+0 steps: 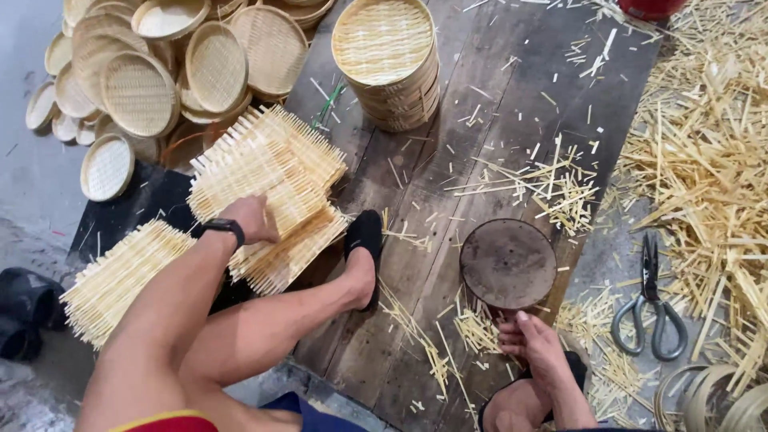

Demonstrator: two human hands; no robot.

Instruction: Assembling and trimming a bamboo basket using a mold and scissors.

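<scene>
On the plank floor, left hand (250, 218) grips woven bamboo mats (268, 180); right hand (534, 340) loosely curled, empty.

A bamboo-weaving workshop, worked at floor level. Rough dark wooden planks (480, 144) serve as the work surface. Left of the planks lie heaps of finished round woven trays (140, 92); on the planks' far end stands a stack of woven steamer baskets (388, 64). Right of the planks, cut bamboo strips (704, 160) litter the floor around heavy shears (650, 300).
</scene>
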